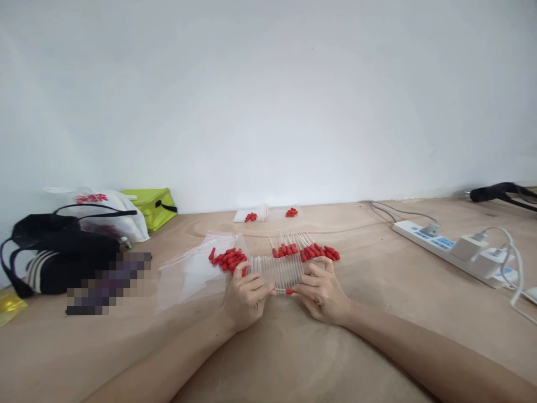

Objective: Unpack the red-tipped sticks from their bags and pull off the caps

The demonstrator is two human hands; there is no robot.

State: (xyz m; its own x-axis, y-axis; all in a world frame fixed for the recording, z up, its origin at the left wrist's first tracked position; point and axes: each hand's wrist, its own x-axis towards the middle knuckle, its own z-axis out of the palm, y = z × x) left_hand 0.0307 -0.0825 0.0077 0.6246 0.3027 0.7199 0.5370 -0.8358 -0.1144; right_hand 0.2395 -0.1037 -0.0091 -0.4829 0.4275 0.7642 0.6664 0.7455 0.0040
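A row of clear glass droppers with red rubber bulbs (pixel 279 267) lies on the wooden table (pixel 377 291) in front of me. My left hand (pixel 245 296) and my right hand (pixel 321 291) meet at the near end of the row, fingers pinched together on one thin dropper (pixel 285 291) with a red bulb. A heap of loose red bulbs (pixel 229 258) rests by the left hand on a clear plastic bag (pixel 188 271). More red-bulbed droppers (pixel 312 250) fan out behind the right hand.
Two small clear bags with red bulbs (pixel 268 213) lie near the wall. Black bags (pixel 59 254), a white plastic bag (pixel 100 210) and a lime-green pouch (pixel 153 206) crowd the left. A white power strip (pixel 448 249) with plugs and cables runs along the right.
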